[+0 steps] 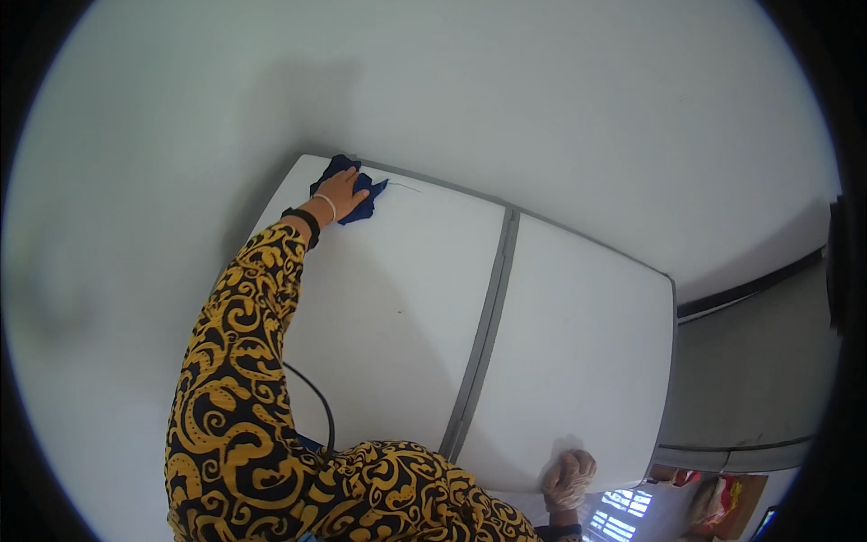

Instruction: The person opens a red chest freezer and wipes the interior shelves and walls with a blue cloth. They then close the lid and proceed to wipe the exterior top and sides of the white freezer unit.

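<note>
My left hand [342,192] presses a crumpled dark blue cloth [362,211] flat against the far left corner of a white two-panel surface [393,284] with grey edging. It wears a dark band and a pale bracelet at the wrist. Just right of the cloth, a thin dark line [405,186] runs across the white panel. My right hand [570,474] is at the near edge of the right panel, its fingers curled; whether it grips the edge is hidden.
A grey seam [482,332] divides the two panels. Beyond them spreads a plain pale surface [542,101]. A black cable [318,393] curves beside my left sleeve. At right is a dark grey panel [745,372], with a bright window [620,515] and red-and-yellow items [728,498] below.
</note>
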`<state>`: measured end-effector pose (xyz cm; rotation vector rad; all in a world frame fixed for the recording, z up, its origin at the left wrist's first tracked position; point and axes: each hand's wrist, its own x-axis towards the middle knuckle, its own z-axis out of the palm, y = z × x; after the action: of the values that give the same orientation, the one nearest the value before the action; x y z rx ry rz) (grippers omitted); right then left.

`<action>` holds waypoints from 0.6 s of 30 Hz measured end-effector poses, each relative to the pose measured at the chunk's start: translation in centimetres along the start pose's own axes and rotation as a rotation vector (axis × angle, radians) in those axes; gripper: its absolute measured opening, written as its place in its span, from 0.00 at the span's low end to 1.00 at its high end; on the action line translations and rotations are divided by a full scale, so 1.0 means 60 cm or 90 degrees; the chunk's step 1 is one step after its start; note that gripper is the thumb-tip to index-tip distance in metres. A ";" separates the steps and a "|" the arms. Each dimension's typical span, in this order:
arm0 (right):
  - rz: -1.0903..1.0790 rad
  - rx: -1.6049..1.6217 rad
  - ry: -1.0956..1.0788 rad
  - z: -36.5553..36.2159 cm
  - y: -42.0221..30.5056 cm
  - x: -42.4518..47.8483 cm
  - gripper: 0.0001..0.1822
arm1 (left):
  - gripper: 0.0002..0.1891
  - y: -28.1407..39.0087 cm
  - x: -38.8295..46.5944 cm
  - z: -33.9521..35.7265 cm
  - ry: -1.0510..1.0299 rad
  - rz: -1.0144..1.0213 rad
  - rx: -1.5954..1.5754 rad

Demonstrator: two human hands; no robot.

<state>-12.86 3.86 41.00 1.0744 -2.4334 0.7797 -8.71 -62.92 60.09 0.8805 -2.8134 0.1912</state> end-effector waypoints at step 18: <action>-0.002 -0.030 -0.027 -0.053 0.022 0.024 0.13 | 0.29 0.093 0.048 -0.007 -0.043 -0.066 -0.161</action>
<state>-14.43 5.75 43.80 1.0877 -2.4726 0.7023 -14.21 -59.87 60.77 0.9841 -2.7601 -0.2075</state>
